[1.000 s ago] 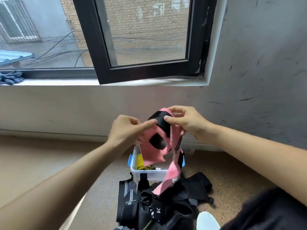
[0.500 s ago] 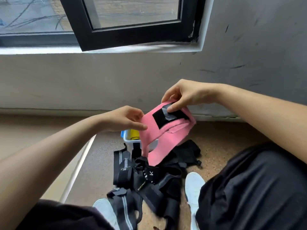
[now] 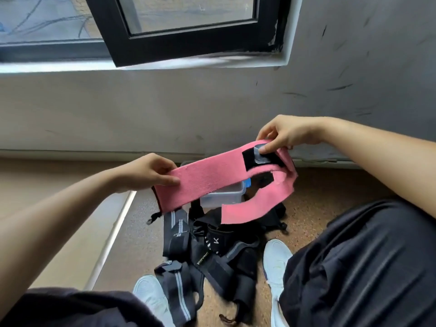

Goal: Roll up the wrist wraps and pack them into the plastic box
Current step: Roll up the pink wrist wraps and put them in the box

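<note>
Pink wrist wrap [image 3: 212,179] hangs stretched between both hands above the floor, not yet rolled. The left hand [image 3: 146,172] pinches the plain end with thumb on top and fingers under, a narrow grip that seems meant to keep the band flat and taut. The right hand [image 3: 286,133] presses its thumb onto the black hook-and-loop patch [image 3: 262,158] at the far end, where the band doubles back; the loose tail curves down and left below it. Holding the strip level and pulled out this way probably takes the twists out so a roll can start cleanly from one end.

Directly beneath sits the clear plastic box [image 3: 224,195] with a blue latch, partly hidden by the wrap, placed close so a finished roll can drop straight in. Nearer the person, a pile of black wrist wraps [image 3: 205,251] lies tangled on the speckled floor [image 3: 313,204] between two white shoes [image 3: 274,258], waiting their turn.
</note>
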`<state>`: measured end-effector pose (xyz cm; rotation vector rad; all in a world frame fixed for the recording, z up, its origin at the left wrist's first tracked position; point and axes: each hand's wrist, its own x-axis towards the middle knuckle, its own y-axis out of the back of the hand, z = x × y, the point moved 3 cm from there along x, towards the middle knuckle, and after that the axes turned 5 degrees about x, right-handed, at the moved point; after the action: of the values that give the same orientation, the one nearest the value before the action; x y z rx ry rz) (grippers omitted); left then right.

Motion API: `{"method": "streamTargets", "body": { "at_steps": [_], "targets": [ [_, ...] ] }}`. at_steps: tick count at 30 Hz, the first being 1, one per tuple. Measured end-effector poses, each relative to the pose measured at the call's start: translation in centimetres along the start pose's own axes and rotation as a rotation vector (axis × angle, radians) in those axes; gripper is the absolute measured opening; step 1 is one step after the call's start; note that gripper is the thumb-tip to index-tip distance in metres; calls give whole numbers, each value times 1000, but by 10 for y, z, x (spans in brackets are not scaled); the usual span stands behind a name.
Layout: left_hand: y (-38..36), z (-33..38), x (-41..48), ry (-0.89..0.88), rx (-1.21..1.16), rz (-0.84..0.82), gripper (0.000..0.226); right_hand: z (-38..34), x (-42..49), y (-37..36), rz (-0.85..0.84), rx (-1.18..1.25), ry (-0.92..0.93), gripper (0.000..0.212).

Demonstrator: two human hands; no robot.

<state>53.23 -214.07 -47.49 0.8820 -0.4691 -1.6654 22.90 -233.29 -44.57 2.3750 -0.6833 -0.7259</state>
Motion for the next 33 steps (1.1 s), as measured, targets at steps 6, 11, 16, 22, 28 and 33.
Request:
{"method": "streamTargets", "body": {
  "at_steps": [6, 11, 16, 22, 28, 33],
  "targets": [
    [4, 43, -7, -114, -355, 78, 27, -21, -2, -19, -143, 26, 8, 29],
    [-10, 65, 1, -98, -415, 231, 18, -75, -12, -48, -86, 152, 201, 44],
    [-2, 73, 1, -96, -564, 495, 11, -96, -13, -73, 21, 96, 258, 58],
    [11, 80, -8, -175, -609, 559, 14, -97, -2, -68, 191, 378, 384, 25],
    [34, 75, -19, -261, -248, 694, 50, -94, -4, -54, 70, 709, 300, 30],
    [28, 88, -16, -378, -239, 527, 68, -96, -6, -55, -89, 771, 224, 36]
  ]
}}
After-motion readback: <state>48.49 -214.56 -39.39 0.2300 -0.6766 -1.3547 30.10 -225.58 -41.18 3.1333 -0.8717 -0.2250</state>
